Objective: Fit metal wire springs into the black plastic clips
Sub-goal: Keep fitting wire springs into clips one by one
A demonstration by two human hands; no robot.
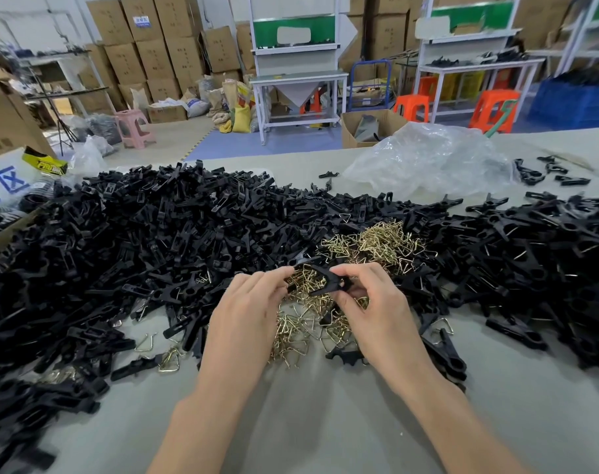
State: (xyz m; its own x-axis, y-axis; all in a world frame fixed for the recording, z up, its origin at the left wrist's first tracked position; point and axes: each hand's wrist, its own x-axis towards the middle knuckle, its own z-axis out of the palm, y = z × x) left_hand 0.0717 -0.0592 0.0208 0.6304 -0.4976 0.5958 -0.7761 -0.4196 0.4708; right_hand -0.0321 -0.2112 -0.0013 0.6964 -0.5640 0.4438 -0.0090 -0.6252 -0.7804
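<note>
My right hand (pixel 369 302) pinches a black plastic clip (pixel 325 280) by its hinge end, its two jaws spread toward the left. Just left of the jaws, my left hand (pixel 248 309) has its fingers curled over the heap of brass-coloured wire springs (pixel 325 323); whether it holds a spring is hidden. More springs (pixel 383 242) lie farther back. A large pile of loose black clip halves (pixel 137 234) covers the table's left side. On the right lies a pile of black clips with springs showing (pixel 530 248).
The grey table top (pixel 308 415) shows bare between my forearms. A crumpled clear plastic bag (pixel 428 159) lies at the back right. A cardboard box (pixel 7 121) stands at the left edge. Stools, benches and stacked cartons fill the room behind.
</note>
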